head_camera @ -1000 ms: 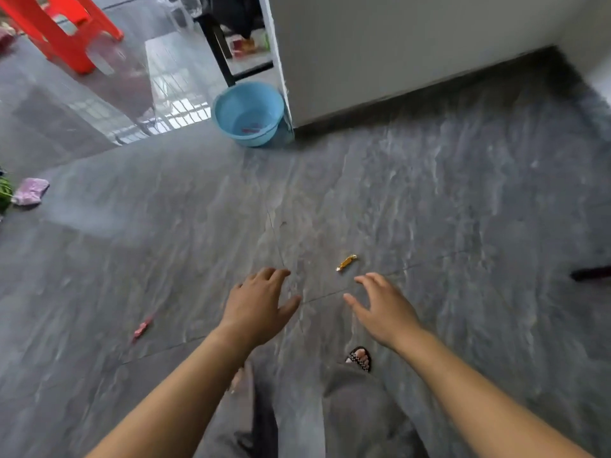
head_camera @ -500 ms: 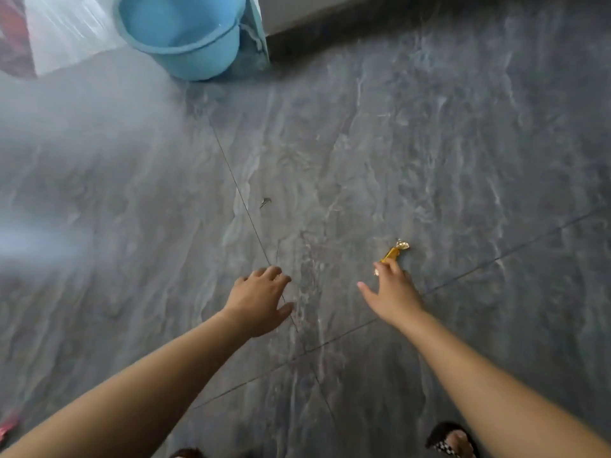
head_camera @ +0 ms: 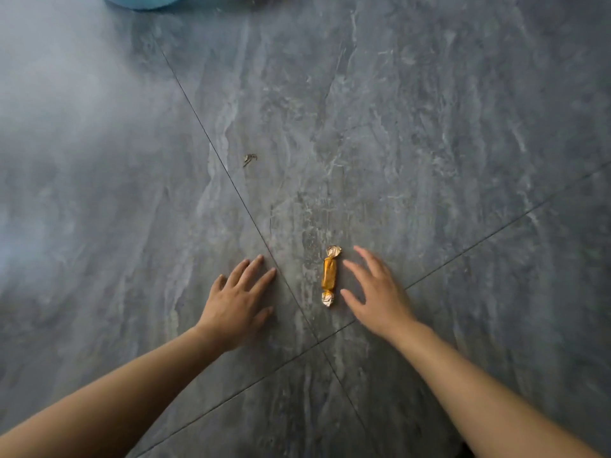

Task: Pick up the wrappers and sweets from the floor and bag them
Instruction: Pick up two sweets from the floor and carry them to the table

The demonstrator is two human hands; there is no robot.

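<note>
A gold-wrapped sweet with twisted foil ends lies on the grey stone floor, roughly upright in the view. My right hand hovers just to its right, fingers spread and straight, thumb near the sweet's lower end, not holding it. My left hand lies flat and open over the floor to the left of the sweet, a hand's width away, holding nothing. No bag is in view.
The bottom of a blue basin shows at the top left edge. A small dark scrap lies on the tile above my hands. Thin grout lines cross beneath my wrists.
The view has dropped much closer to the floor. The sweet now lies between my hands and has turned upright. My right hand, which touched its lower end, is now beside it, fingers spread.
</note>
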